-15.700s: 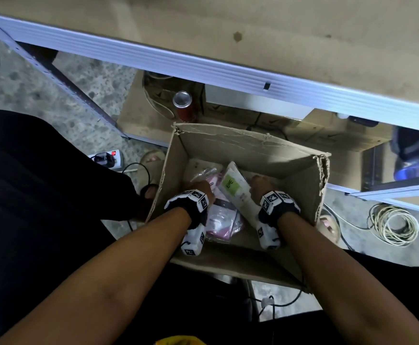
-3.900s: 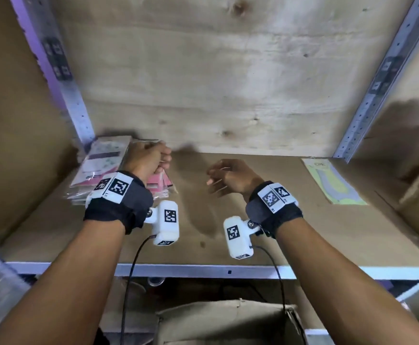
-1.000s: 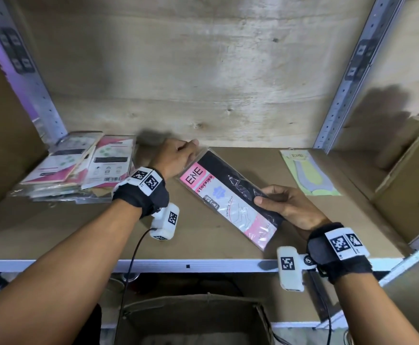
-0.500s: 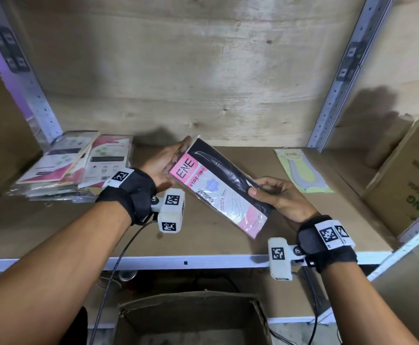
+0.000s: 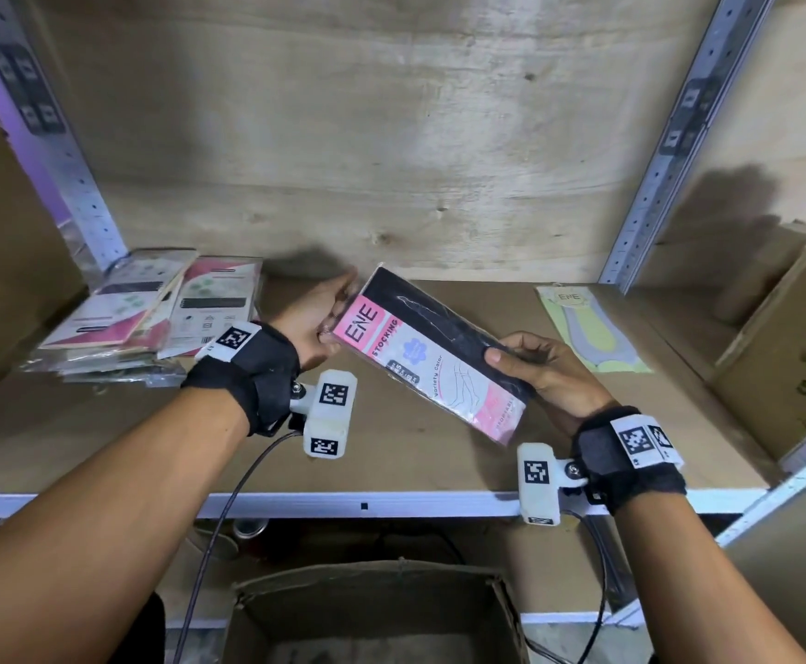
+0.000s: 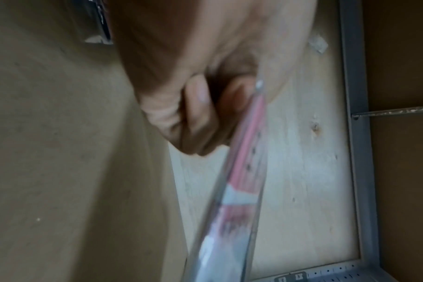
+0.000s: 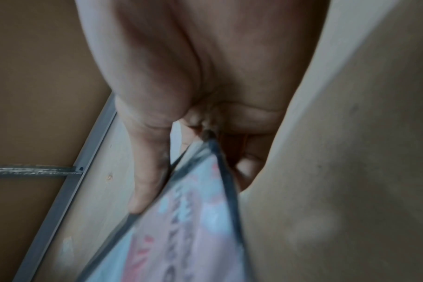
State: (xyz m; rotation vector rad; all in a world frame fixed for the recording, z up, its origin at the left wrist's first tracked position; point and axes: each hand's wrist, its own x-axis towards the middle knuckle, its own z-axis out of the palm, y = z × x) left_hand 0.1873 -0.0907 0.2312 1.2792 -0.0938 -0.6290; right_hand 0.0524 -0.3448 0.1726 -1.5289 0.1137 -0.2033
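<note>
A flat pink, white and black stocking packet (image 5: 430, 352) marked ENE hangs tilted above the wooden shelf (image 5: 391, 462), its printed face toward me. My left hand (image 5: 324, 323) grips its upper left end, palm turned up behind it. In the left wrist view curled fingers (image 6: 198, 114) sit against the packet's edge (image 6: 234, 190). My right hand (image 5: 535, 371) pinches the lower right part, thumb on the front. The right wrist view shows the thumb (image 7: 147, 171) pressed on the packet (image 7: 181, 229), with the other fingers behind it.
A loose stack of similar packets (image 5: 152, 313) lies at the shelf's left end. A yellow-green sock packet (image 5: 588, 328) lies at the right, beside a cardboard box (image 5: 794, 357). An open cardboard box (image 5: 372, 611) stands below the shelf edge (image 5: 362, 503). Metal uprights (image 5: 669, 151) frame the bay.
The packet has come up off the shelf and tilted its face toward me. My left hand turned palm-up under its top end. My right hand rose with it.
</note>
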